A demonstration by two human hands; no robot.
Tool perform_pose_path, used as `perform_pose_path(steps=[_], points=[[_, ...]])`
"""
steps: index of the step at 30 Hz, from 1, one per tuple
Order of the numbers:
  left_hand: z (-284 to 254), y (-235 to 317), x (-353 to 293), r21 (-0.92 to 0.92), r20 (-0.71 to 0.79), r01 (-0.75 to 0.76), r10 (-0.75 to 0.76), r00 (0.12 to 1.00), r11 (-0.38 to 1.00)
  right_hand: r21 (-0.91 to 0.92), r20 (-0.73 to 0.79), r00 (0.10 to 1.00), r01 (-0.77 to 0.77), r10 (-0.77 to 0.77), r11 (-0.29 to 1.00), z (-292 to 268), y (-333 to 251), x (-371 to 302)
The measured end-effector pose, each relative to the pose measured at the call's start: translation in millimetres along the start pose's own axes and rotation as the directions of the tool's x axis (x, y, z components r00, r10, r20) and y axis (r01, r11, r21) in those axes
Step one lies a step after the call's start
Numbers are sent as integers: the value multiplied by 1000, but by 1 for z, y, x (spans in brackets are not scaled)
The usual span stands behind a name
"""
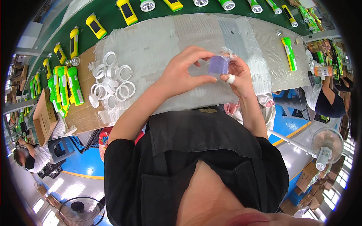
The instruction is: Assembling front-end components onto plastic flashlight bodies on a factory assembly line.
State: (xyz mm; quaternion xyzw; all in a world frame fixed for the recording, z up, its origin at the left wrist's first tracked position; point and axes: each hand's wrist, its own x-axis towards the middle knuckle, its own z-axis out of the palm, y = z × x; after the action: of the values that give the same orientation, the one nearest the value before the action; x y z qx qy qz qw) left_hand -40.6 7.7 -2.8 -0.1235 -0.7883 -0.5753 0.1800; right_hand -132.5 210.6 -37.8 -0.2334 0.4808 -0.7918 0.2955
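Between my hands, above the covered table, is a short bluish-purple translucent cylinder (pixel 218 65); it looks like a stack of thin plastic discs, though I cannot make out its exact kind. My left hand (pixel 184 71) pinches its left side, index finger at the top and thumb below. On the other side, my right hand (pixel 240 74) grips it, with a white wrap around the thumb. Crinkled clear plastic film (pixel 226 52) sticks up by the right fingertips. Left of my left forearm lies a loose pile of white plastic rings (pixel 111 81), some overlapping.
Several green-and-white flashlights (pixel 75 86) are heaped at the table's left. Another flashlight (pixel 289 54) lies at the right. Yellow flashlights (pixel 95 27) and others line the green conveyor belt (pixel 109 13) along the far side. An open cardboard box (pixel 44 118) stands at the left edge. Co-workers sit at both sides.
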Motion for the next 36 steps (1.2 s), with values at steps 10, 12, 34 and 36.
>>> perform_pose_path(steps=[10, 12, 34, 36], points=[[3, -13, -2, 281, 63, -86, 71, 995, 956, -41, 55, 996, -74, 76, 996, 0, -2, 0], [1, -12, -1, 338, 92, -121, 95, 991, 933, -198, -12, 993, -118, 118, 973, 4, -7, 2], [-8, -28, -9, 438, 349, -288, 133, 927, 852, -638, -39, 922, -320, 385, 700, -1, -6, 32], [-9, -31, -9, 422, 348, -278, 129, 929, 863, -610, -119, 941, -322, 318, 724, 0, 0, 29]])
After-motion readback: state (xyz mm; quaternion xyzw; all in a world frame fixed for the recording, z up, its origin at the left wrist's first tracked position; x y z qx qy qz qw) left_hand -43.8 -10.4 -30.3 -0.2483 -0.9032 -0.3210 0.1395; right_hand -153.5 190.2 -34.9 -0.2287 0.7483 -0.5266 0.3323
